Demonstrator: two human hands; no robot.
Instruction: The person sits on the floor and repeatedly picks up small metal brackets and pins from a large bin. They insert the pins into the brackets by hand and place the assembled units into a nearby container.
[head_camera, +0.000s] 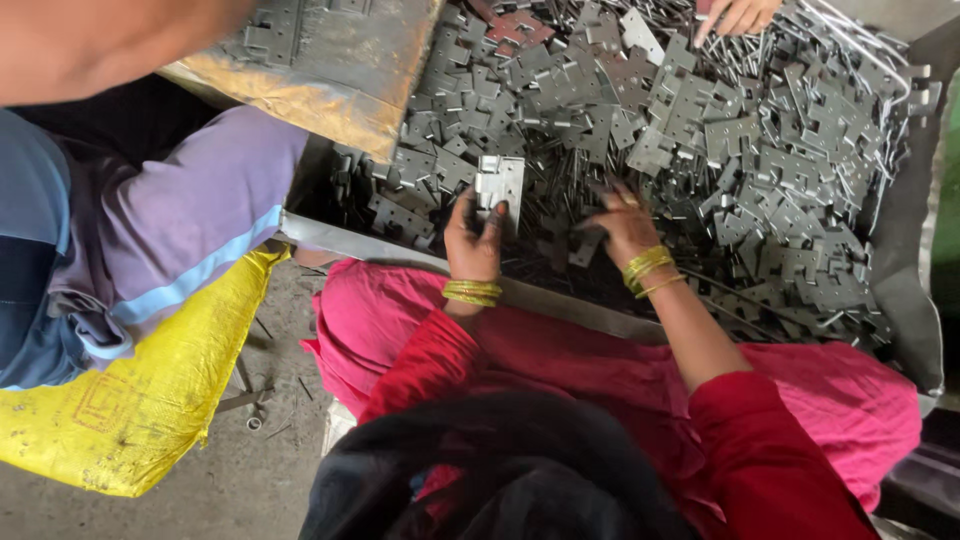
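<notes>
My left hand (472, 238) holds a small grey metal hinge plate (499, 182) upright above the near edge of a big heap of hinge plates (740, 150). My right hand (620, 222) reaches palm down into the heap just to the right, fingers among thin metal pins and plates; what it grips is hidden. Both wrists wear gold bangles, and my sleeves are red.
The heap lies in a grey metal tray (905, 300). Another person's hand (737, 14) touches the heap at the far edge. A person in purple and blue (170, 230) sits at the left on a yellow sack (150, 400). A rusty metal block (330, 70) stands at the upper left.
</notes>
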